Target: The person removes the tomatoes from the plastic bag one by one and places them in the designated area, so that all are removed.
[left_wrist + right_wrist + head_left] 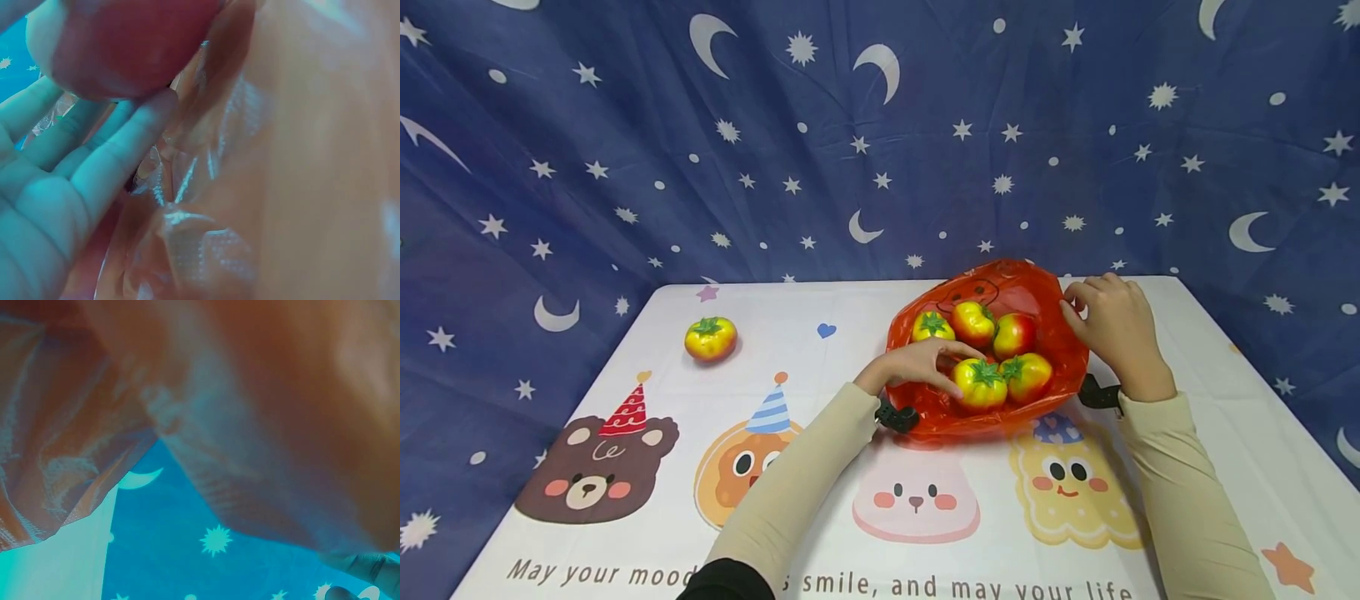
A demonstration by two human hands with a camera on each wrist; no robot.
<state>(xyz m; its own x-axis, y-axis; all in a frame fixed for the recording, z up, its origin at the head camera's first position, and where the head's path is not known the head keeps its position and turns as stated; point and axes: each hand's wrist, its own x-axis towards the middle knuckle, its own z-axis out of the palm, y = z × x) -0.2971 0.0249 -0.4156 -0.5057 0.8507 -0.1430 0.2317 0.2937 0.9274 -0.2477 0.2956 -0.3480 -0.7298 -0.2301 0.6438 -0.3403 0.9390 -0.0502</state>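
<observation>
A red translucent plastic bag (925, 417) lies open on the table, with several yellow-and-red tomatoes (1015, 336) inside it. My left hand (922, 365) reaches into the bag from the left. Its thumb and fingers hold the front tomato (980, 385); in the left wrist view, the red underside of a tomato (131, 50) touches the fingertips. At the bag's right rim, my right hand (1112, 321) pinches the plastic with curled fingers. The right wrist view is mostly filled by the bag (262, 412), with only part of a finger (369, 565) showing.
One more tomato (711, 339) sits apart on the left side of the table. A white cloth (805, 333) printed with cartoon figures covers the tabletop. Behind it hangs a dark blue curtain (820, 167) with moons and stars.
</observation>
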